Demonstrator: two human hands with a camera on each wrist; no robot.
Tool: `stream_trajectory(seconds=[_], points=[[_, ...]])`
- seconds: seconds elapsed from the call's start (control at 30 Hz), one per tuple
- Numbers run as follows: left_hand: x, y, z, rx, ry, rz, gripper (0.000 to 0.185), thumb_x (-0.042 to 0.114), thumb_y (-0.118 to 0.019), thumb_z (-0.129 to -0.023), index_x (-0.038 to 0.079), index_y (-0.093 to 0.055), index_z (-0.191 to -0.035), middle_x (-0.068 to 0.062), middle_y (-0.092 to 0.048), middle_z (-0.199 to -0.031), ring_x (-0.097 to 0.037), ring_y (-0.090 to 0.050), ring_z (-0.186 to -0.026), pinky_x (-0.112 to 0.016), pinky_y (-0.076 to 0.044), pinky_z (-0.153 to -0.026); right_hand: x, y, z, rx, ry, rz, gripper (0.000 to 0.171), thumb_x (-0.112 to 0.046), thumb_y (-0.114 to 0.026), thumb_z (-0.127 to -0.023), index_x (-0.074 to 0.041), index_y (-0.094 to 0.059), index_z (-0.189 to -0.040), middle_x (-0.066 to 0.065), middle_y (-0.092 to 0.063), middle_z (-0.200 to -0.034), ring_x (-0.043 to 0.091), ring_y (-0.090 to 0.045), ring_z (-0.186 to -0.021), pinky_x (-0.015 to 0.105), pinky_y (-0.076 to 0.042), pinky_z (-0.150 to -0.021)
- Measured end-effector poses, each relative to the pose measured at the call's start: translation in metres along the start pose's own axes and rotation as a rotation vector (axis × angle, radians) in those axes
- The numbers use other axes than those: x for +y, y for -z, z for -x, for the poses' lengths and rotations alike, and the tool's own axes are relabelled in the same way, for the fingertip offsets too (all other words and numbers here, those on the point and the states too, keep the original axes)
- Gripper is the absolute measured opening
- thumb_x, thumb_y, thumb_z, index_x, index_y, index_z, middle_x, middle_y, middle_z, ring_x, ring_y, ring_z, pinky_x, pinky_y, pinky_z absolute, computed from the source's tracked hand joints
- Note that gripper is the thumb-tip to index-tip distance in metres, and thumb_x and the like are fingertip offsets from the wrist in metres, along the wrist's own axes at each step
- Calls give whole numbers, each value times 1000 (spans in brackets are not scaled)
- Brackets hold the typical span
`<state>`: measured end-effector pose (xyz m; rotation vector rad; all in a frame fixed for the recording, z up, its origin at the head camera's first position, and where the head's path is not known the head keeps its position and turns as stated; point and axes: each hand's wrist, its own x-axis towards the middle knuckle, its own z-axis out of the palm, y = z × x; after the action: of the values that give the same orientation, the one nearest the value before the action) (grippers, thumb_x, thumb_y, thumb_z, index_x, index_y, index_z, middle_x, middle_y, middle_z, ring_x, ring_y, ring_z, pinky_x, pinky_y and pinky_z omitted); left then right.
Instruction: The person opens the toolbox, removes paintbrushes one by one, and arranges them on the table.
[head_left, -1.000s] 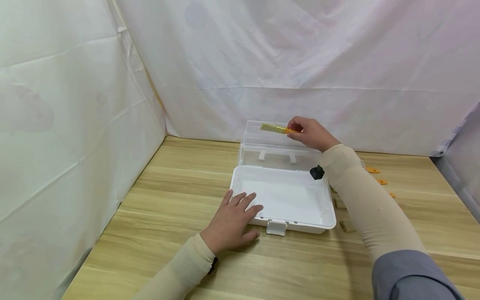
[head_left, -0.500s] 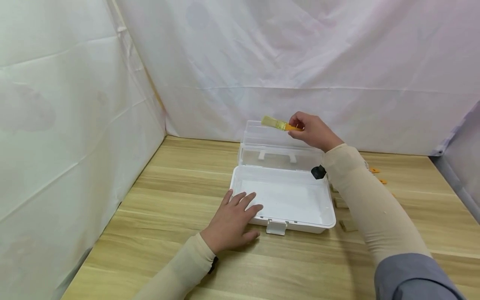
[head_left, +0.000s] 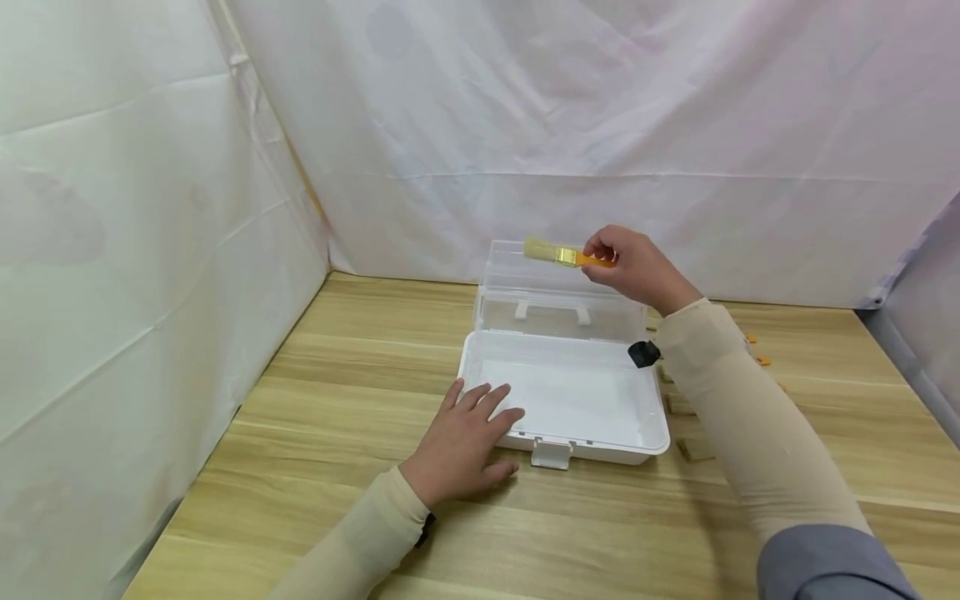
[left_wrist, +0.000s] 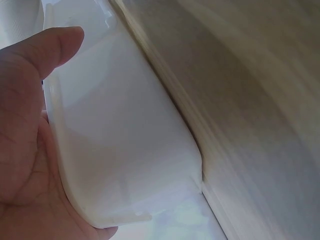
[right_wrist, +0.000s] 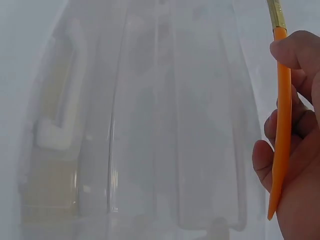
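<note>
My right hand point(head_left: 630, 265) pinches the orange handle of a flat paintbrush point(head_left: 551, 253) between thumb and fingers. The brush is held in the air in front of the raised clear lid point(head_left: 562, 279), its pale bristles pointing left. In the right wrist view the orange handle point(right_wrist: 282, 110) runs along the palm, and the bristles are out of frame. My left hand point(head_left: 465, 446) rests with spread fingers on the front left corner of a white plastic box point(head_left: 656, 446). The left wrist view has the thumb point(left_wrist: 65, 45) lying at the outer wall of the box point(left_wrist: 120, 130).
Several more paintbrushes lie right of the box, partly behind my right forearm; the bristles of one point(head_left: 696, 450) show. The box's front latch point(head_left: 551, 454) hangs down. White cloth point(head_left: 420, 125) stands behind and left of the wooden table point(head_left: 337, 400).
My right hand has moved slightly right, still holding the paintbrush, and the brush has turned so its broad face shows more. My left hand has stayed on the box corner.
</note>
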<state>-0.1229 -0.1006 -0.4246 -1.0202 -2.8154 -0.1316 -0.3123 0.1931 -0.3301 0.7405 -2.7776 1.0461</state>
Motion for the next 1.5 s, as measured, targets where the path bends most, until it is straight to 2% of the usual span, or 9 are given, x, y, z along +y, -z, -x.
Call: stream_trajectory(seconds=[0.37,0.7,1.13,1.37,1.5], points=[[-1,2,-1,-6,1,-11,63,56,-70,-84,25,-57,-137,-6,-46,-149,-29,-45,-133,-58,-25,-113,-6,12,21,-33,-1,29,17,-17,-66,-96,-8,-59,-108,8,-52,-97,23,-45,-85,38,-42,-70],[-1,0,-3,-4,-4,-11,63,55,-70,-84,25,-57,-137,-6,-46,-149,-29,-44,-134,-57,-24,-113,-5,34,53,-171,-47,70,16,-26,-60,-100,-12,-55,-108,7,-53,-96,23,-46,-83,39,-40,-69],[-2,-1,-2,-15,-14,-13,63,56,-68,-84,26,-56,-138,-6,-45,-150,-29,-44,-134,-58,-24,-113,-5,44,93,-192,-42,115,10,-19,-64,-98,-14,-58,-103,3,-54,-88,22,-47,-74,33,-40,-62],[-2,-1,-2,-10,-10,-16,64,57,-69,-84,26,-56,-138,-6,-45,-150,-29,-44,-134,-58,-24,-113,-1,47,116,-196,19,131,8,-22,-62,-100,-17,-56,-102,2,-51,-88,19,-46,-75,31,-40,-60],[-2,-1,-2,-11,-8,-12,64,56,-69,-84,25,-56,-138,-6,-45,-150,-29,-44,-134,-58,-23,-113,5,44,130,-182,61,154,8,-18,-64,-98,-19,-57,-100,-2,-51,-87,15,-46,-74,29,-40,-59]])
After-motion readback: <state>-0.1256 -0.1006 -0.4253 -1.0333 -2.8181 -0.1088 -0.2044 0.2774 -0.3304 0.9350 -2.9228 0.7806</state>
